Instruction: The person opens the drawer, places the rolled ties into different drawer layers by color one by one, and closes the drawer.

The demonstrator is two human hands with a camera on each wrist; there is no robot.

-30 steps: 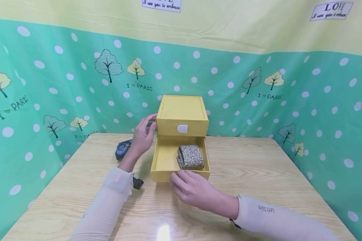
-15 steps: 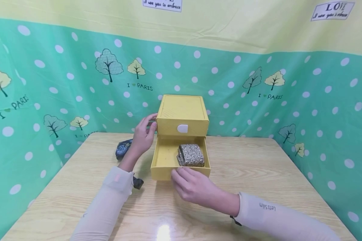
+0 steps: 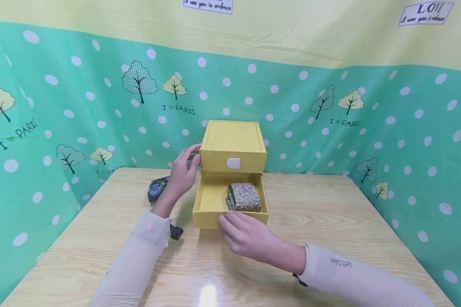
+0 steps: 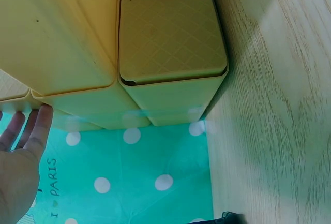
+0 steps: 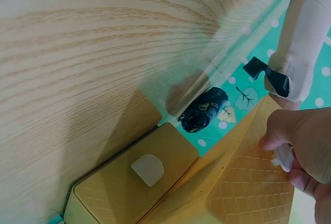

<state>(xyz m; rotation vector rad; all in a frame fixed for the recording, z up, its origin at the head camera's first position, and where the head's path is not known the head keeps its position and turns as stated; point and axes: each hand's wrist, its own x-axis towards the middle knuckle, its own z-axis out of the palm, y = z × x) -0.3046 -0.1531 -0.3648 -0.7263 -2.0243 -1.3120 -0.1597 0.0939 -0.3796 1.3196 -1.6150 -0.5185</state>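
head view: pulled-out drawer [image 3: 207,220], yellow, well forward of the yellow casing [image 3: 234,136] on a pale wooden table [image 3: 311,213]. inside, towards the right and close to the front wall, a folded speckled cloth [image 3: 245,198], grey-brown, with bare floor to its left. at the drawer front, right hand [image 3: 247,236], fingers bent in towards the panel; from the right wrist, a white handle [image 5: 283,157] plainly pinched between thumb and fingers. at the casing's left side, left hand [image 3: 182,172], fingers nearly straight and slightly apart, fingertips at the side wall, thumb beside the front edge, nothing in grip. directly above the pulled-out drawer, an upper drawer [image 3: 211,163] flush in the casing, white tab [image 3: 233,163] on its front. beneath, visible from both wrists, a lower drawer [image 4: 173,32], pushed in as well, with a rounded white knob [image 5: 148,169]. left of the casing, partly hidden by the left wrist, a dark blue patterned bundle [image 3: 157,187] on the table; full shape hard to tell. light sleeves [image 3: 132,260] on both arms, small lettering on the right one; a small black strap piece [image 3: 175,232] by the left cuff. behind and to both sides, a green curtain [image 3: 253,94] with white dots, printed trees and paris lettering, yellow along the top with word labels [image 3: 426,13].
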